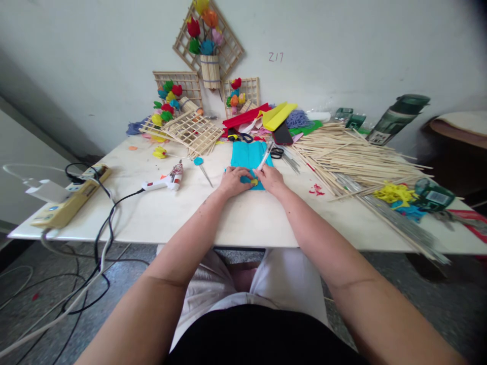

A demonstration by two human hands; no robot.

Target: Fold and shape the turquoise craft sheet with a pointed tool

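Observation:
A blue sheet [249, 153] lies on the white table in front of me. My left hand [235, 181] rests on its lower left part, fingers pressed around a small yellow piece [254, 182] lying on the blue. My right hand [270, 178] is closed on a whitish pen-like tool [265, 156], held slanted over the sheet's right side. The tool's lower tip is hidden by the fingers. Black-handled scissors [277, 152] lie just right of the sheet. Left of it is a blue disc [198, 161] on a thin stem.
A glue gun [163, 183] and a power strip [70, 200] with cables are at the left. Wooden sticks [353, 157] cover the right side, near a dark bottle [397, 119]. Lattices with colourful flowers [207, 47] stand at the back. A phone [282, 134] lies behind the scissors.

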